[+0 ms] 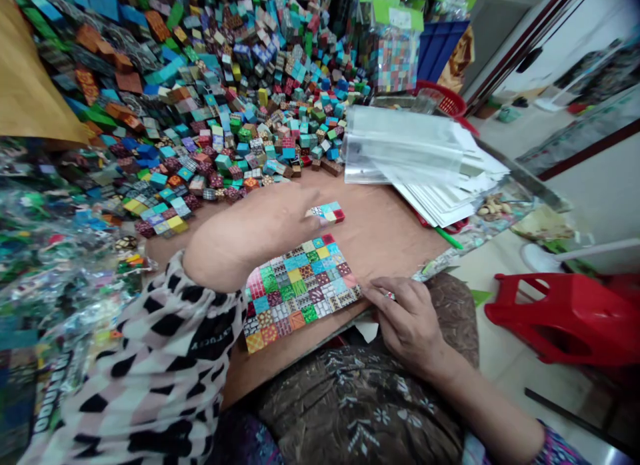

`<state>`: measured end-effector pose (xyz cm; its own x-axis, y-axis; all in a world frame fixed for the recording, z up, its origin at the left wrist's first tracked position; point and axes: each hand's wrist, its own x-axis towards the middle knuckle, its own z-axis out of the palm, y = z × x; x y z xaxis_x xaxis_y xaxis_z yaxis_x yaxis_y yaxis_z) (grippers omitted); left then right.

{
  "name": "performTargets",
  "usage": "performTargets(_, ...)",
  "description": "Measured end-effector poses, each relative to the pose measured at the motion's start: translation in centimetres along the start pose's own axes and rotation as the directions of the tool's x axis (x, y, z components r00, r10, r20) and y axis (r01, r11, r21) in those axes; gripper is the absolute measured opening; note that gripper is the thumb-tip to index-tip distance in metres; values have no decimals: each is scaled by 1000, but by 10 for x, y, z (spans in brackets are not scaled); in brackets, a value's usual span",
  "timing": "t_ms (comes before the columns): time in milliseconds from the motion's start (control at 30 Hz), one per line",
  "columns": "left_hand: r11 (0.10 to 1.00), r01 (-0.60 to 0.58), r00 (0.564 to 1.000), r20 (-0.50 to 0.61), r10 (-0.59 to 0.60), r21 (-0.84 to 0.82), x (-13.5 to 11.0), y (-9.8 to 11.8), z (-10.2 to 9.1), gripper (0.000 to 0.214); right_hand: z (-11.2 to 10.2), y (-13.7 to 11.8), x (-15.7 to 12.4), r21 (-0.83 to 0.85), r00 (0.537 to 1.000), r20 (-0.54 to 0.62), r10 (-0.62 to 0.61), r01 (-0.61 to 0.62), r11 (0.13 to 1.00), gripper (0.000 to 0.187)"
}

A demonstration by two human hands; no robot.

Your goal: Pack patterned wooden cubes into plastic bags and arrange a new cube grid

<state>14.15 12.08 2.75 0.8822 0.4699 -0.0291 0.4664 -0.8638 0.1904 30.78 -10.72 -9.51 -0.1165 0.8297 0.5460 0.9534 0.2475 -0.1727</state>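
A flat slab of small patterned cubes (300,288), set edge to edge in rows, lies on the brown board (385,218) in front of me. Just beyond it, my left hand (290,215) reaches across from the left, its fingertips at a short group of cubes (331,213). Those fingers are blurred and partly hidden, so I cannot make out their grip. At the slab's near right corner, my right hand (407,315) has its fingers curled together. A small red-and-white piece (389,295) shows between them, too little to name.
A big heap of loose cubes (240,92) covers the far side. Papers and clear plastic sleeves (425,158) lie at the right, before a red basket (440,98) and a blue bin (443,48). Plastic bags (60,272) crowd the left. A red stool (560,318) stands on the floor.
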Motion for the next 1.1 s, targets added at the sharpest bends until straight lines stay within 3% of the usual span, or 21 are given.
performTargets(167,995,-87,992,89,91,-44,-1,3,32,36,2,-1,-2,27,1000,5,27,-27,999,52)
performTargets(433,984,-153,982,98,162,-92,4,11,79,47,0,-2,-9,-17,999,36,15,-14,1000,48)
performTargets(767,982,-183,967,172,189,-49,2,12,91,53,0,-1,-15,-75,996,87,-25,31,997,60)
performTargets(1100,982,-186,970,155,186,-14,1,16,89,53,-1,-10,-4,-42,996,64,-56,59,997,47)
